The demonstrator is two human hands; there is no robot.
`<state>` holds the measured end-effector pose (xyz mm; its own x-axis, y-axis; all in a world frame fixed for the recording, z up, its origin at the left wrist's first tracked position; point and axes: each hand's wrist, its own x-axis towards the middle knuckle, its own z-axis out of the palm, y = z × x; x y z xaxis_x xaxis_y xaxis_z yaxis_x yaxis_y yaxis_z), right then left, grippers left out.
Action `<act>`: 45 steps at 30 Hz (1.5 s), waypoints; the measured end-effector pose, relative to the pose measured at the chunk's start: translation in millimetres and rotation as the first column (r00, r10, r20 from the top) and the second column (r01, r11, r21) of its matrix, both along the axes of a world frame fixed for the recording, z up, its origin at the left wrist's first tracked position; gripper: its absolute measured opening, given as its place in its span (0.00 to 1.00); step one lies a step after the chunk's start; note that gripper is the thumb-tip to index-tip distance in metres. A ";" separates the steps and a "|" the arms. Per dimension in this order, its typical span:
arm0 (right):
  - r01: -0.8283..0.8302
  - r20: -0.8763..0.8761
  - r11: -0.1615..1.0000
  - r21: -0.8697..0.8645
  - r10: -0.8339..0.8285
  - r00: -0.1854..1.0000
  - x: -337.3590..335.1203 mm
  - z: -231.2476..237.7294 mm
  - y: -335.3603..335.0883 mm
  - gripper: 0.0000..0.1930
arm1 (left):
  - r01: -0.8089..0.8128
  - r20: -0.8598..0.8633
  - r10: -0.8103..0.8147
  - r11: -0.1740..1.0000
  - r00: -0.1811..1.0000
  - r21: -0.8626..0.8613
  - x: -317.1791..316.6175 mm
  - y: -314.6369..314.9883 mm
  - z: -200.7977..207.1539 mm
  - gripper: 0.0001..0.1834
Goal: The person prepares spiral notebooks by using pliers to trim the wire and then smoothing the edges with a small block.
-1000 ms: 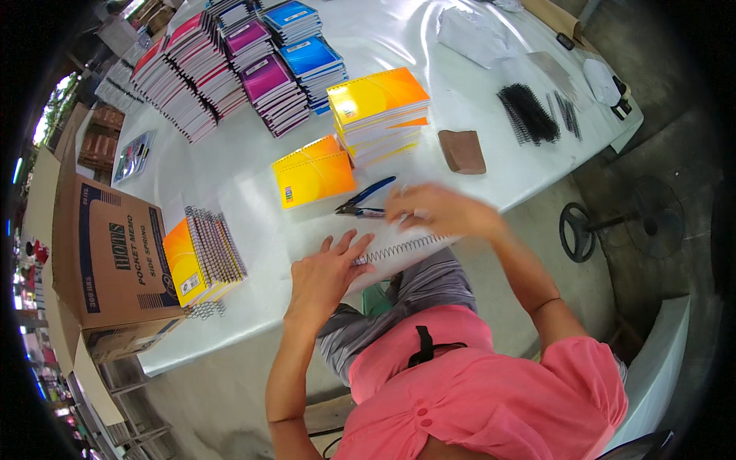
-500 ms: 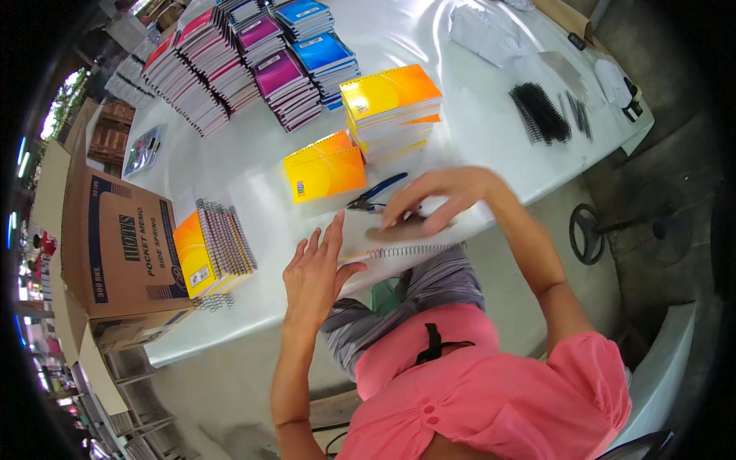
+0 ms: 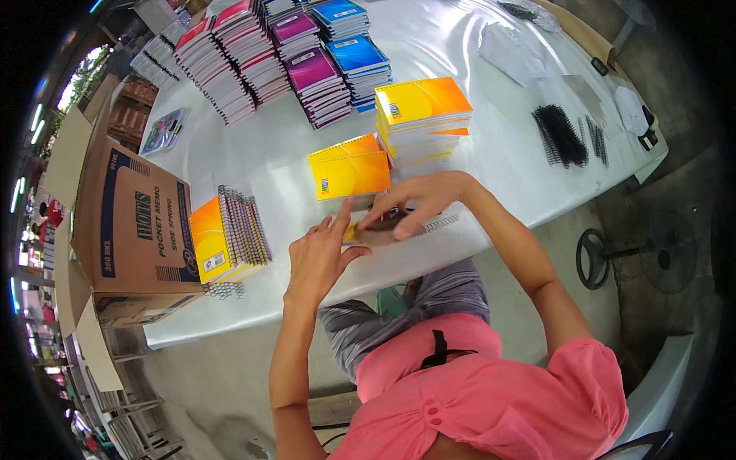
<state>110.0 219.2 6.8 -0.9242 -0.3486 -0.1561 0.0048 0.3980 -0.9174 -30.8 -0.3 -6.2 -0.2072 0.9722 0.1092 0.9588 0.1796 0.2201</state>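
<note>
My left hand (image 3: 320, 249) rests at the left end of a small notebook, its fingers stretched and the thumb apart. A bit of the notebook's yellow cover (image 3: 352, 233) shows between my hands. My right hand (image 3: 429, 198) bends over the notebook, fingers curled about a dark brown flat piece (image 3: 389, 223) whose exact kind I cannot make out. From under that hand a metal wire coil (image 3: 441, 223) runs out to the right along the near side. Just beyond my hands lies a yellow-orange notebook (image 3: 349, 169), beside a taller stack of the same kind (image 3: 424, 107).
Yellow notebooks with loose coils (image 3: 230, 234) stand by an open cardboard box (image 3: 142, 222) at left. Pink, purple (image 3: 314, 73) and blue notebook stacks (image 3: 359, 57) fill the back. Black coils (image 3: 561, 136) lie at right. A fan (image 3: 665, 259) stands off the table's right side.
The view has shifted, so the table sits further right. My right hand has moved left along the notebook, nearer my left hand. The pliers seen beyond my hands are now mostly hidden.
</note>
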 end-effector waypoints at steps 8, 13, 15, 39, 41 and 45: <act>0.131 0.038 0.990 0.049 -0.133 0.990 -14.8 0.8 18.7 0.32 | -0.004 -0.019 0.000 0.968 1.000 -0.250 -34.2 18.5 10.9 0.30; -0.044 0.007 0.999 -0.007 0.044 0.999 -6.7 12.9 10.7 0.32 | 0.115 0.170 -0.054 0.920 0.984 -0.374 -35.1 11.1 27.8 0.28; -0.038 0.055 0.999 0.037 0.036 0.998 -14.0 0.9 3.6 0.32 | 0.149 0.101 -0.122 0.933 0.987 -0.327 -33.9 13.2 16.1 0.31; 0.067 -0.067 0.997 0.028 -0.065 0.996 -16.8 11.5 25.6 0.31 | 0.165 0.152 -0.125 0.944 0.980 -0.287 -29.1 2.2 26.9 0.26; 0.065 -0.144 0.995 -0.078 -0.076 0.987 -13.1 13.2 24.9 0.31 | 0.171 0.168 -0.121 0.930 0.978 -0.325 -27.9 -3.3 36.1 0.25; 0.150 -0.061 0.893 0.425 -0.137 0.989 -0.2 9.0 0.0 0.28 | 0.226 -0.151 -0.227 0.974 0.962 -0.024 -30.8 -25.0 -3.4 0.25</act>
<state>109.8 219.2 15.8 -0.9654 -0.1171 -0.2329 0.0683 0.7486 -0.6595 -61.6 -25.3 -9.6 0.0369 0.9926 0.1158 0.9967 -0.0450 0.0682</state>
